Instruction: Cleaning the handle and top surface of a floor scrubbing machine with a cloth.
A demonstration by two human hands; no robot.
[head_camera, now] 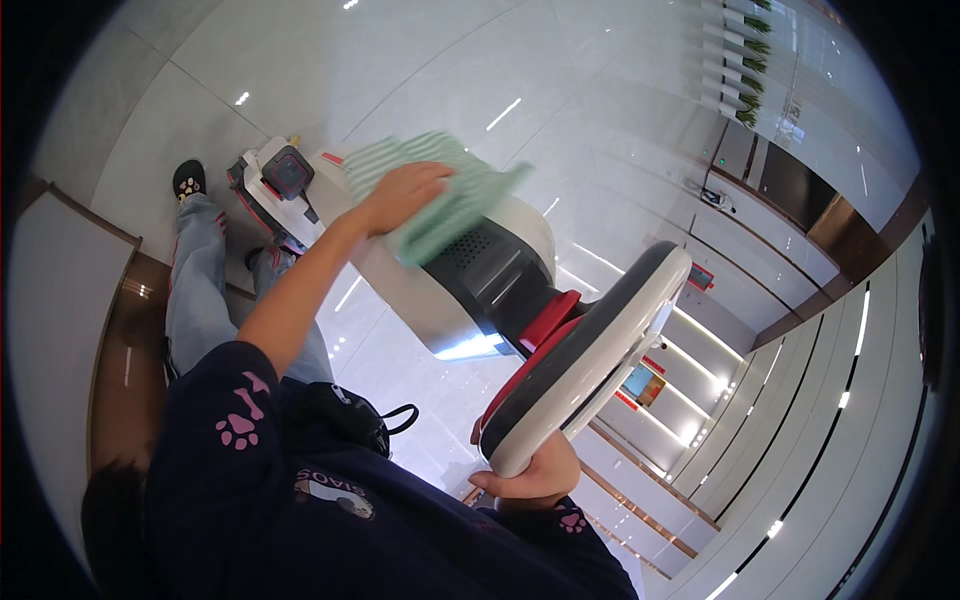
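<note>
My left hand point(405, 196) lies over a pale green striped cloth point(480, 196), pressing it to the body of a white and dark grey service robot point(397, 304). The cloth is folded and blurred at its edges, and it hides part of the perforated dark panel point(463, 251). With my right hand point(546, 471) I grip the lower rim of the robot's rounded head point(600, 352), thumb on the near side. Some of those fingers are hidden behind the rim. A red part point(549, 321) sits where the head joins the dark neck.
The robot's base point(281, 176) stands on a glossy tiled floor point(420, 67), close to my shoes point(189, 180). A brown-and-white counter point(120, 352) is behind my legs. A black bag point(337, 416) hangs at my waist. Several potted plants point(739, 71) stand farther off.
</note>
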